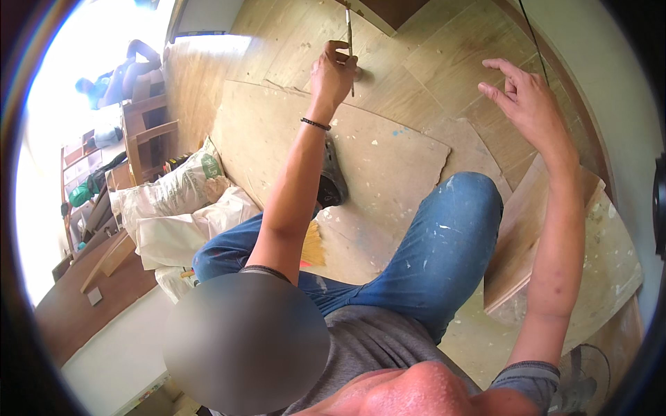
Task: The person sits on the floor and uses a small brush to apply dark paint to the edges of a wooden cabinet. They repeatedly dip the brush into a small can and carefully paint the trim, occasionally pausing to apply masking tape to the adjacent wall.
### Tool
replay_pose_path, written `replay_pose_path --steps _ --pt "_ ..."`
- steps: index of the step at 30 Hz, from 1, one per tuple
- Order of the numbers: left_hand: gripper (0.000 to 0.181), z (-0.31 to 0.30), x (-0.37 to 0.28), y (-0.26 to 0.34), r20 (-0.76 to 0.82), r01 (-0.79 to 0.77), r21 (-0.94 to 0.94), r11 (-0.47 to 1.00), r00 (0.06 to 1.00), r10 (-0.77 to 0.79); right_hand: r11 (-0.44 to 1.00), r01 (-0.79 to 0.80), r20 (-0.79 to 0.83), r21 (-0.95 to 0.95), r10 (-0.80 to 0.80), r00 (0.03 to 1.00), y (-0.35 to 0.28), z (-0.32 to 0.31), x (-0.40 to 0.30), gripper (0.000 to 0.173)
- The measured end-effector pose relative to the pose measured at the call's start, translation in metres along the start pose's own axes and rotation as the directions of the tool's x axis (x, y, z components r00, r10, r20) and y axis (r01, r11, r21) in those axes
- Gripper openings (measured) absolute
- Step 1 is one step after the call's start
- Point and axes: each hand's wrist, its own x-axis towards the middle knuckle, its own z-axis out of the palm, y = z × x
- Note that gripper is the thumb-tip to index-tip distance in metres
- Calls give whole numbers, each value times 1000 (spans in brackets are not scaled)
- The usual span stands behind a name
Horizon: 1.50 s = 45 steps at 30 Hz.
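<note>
My left hand (335, 75), with a dark beaded bracelet at the wrist, pinches a thin paintbrush (349, 31) between thumb and fingers. The brush's far end lies close to the edge of a brown wooden panel (387, 13); whether they touch cannot be made out. Partly behind the fingers is a small round thing, too blurred to name. My right hand (525, 101) is raised near the wall at the right, its thumb and index finger apart, holding nothing. Below both hands spreads a wood-look plank floor (442, 57), with a paint-spattered cardboard sheet (385, 151) over part of it.
White woven sacks (171, 192) lie at my left, near a straw broom (314, 244). Wooden boards (525, 239) rest beside my right knee. A fan (580, 377) stands behind at lower right. Another person (125, 75) is in the bright area at upper left.
</note>
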Motion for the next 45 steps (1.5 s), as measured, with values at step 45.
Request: replay_pose_path --steps 45 --pt "33 11 3 -27 48 -73 168 983 997 66 1000 -16 19 6 16 1000 1 2 0 43"
